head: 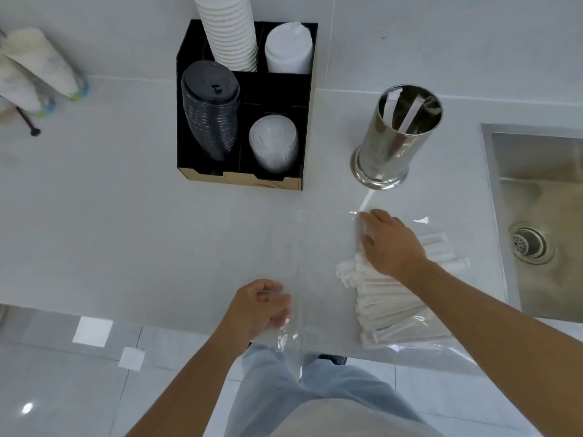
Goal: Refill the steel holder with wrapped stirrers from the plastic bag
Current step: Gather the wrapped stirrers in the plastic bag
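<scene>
A shiny steel holder [389,146] stands upright on the white counter with two wrapped stirrers [410,113] leaning inside. In front of it lies a clear plastic bag [318,247] holding a pile of white wrapped stirrers [397,307]. My right hand [391,241] reaches into the bag, palm down on the top of the pile, fingers curled around a few stirrers. One stirrer [366,200] pokes out beyond my fingertips toward the holder's base. My left hand [262,305] grips the bag's open edge at the counter's front.
A black organiser [186,143] with stacked cups and lids stands at the back, left of the holder. A steel sink [536,216] with a drain lies to the right. Folded cloths hang at the far left. The counter's front edge runs just below my left hand.
</scene>
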A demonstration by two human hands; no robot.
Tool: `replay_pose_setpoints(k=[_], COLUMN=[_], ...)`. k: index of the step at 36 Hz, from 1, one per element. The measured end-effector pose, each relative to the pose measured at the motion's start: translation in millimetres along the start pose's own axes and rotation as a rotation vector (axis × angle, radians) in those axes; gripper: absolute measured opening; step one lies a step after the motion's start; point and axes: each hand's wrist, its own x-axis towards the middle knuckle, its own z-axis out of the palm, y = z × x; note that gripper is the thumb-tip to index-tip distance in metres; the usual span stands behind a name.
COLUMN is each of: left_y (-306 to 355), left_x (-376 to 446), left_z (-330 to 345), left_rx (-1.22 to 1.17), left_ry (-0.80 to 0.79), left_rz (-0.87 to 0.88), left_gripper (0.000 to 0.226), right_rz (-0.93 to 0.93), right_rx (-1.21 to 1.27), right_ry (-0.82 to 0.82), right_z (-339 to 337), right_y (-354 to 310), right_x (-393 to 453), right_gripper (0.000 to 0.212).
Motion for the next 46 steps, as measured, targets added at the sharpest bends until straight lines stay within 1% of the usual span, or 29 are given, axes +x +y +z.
replay_pose_setpoints(k=[3, 6, 8, 11, 14, 16, 18, 20, 23, 26, 30, 33, 35, 36, 37, 41, 46], left_y=[-11.0, -22.2, -30.4, -43.3, -57.4, -64.0, -66.7, -66.5, -61.0, -56.4, -53.7, -52.3, -50.8, -49.3, -47.4, -40.5, -26.6], left_x=[-11.4, -24.3, -32.7, -43.7, -50.9, -55.6, -58.8, -58.9, -57.2, -54.1, -52.7, -51.5, -49.7, -49.4, -49.4, -47.1, -38.5], left_z=[3.6, 11.0, 18.5, 33.0, 45.3, 52.5, 59.5, 64.0, 69.0, 72.0, 75.3, 75.1, 74.1, 74.0, 73.8, 70.4, 63.9], left_rx=[0.027, -0.005, -0.096, -0.247, -0.382, -0.411, -0.372, -0.314, -0.242, -0.228, -0.215, -0.202, -0.187, -0.194, -0.214, -0.338, -0.351], left_ry=[-0.02, -0.024, -0.003, 0.013, 0.028, 0.045, 0.095, 0.162, 0.207, 0.258, 0.283, 0.271, 0.243, 0.224, 0.212, 0.227, 0.206], left_rz=[-0.023, -0.021, -0.003, 0.026, 0.015, 0.008, 0.018, 0.036, 0.063, 0.067, 0.082, 0.092, 0.107, 0.108, 0.107, 0.099, 0.148], left_gripper=[0.03, 0.04, 0.046, 0.045, 0.062, 0.071, 0.066, 0.049, 0.023, 0.013, 0.01, 0.007, 0.023, 0.027, 0.026, 0.012, 0.012], right_rz=[0.017, 0.017, -0.007, -0.028, -0.046, -0.051, -0.047, -0.063, -0.094, -0.107, -0.135, -0.171, -0.211, -0.232, -0.246, -0.296, -0.345], right_rx=[-0.036, -0.083, -0.121, -0.144, -0.143, -0.121, -0.116, -0.12, -0.122, -0.051, 0.019, 0.007, -0.016, -0.024, -0.03, -0.041, -0.04], right_ry=[0.002, -0.018, -0.063, -0.098, -0.092, -0.095, -0.117, -0.108, -0.086, -0.06, -0.035, -0.001, 0.035, 0.053, 0.069, 0.124, 0.184], right_z=[-10.1, -16.7, -20.4, -26.7, -33.2, -36.7, -39.3, -39.5, -39.2, -38.0, -42.2, -50.7, -57.1, -60.3, -63.6, -76.0, -96.9], right_y=[24.5, 48.4, 60.7, 71.3, 72.8, 71.9, 70.6, 69.8, 68.8, 70.2, 72.2, 70.0, 67.5, 66.2, 64.7, 59.8, 50.3], right_x=[7.3, 15.0, 19.0, 25.1, 31.9, 34.5, 35.2, 35.2, 33.0, 28.6, 17.2, 6.9, -0.3, -4.1, -8.0, -20.5, -33.9], right_gripper=[0.049, 0.054, 0.057, 0.059, 0.056, 0.049, 0.037, 0.026, 0.024, 0.019, 0.015, 0.017, 0.02, 0.021, 0.021, 0.022, 0.022])
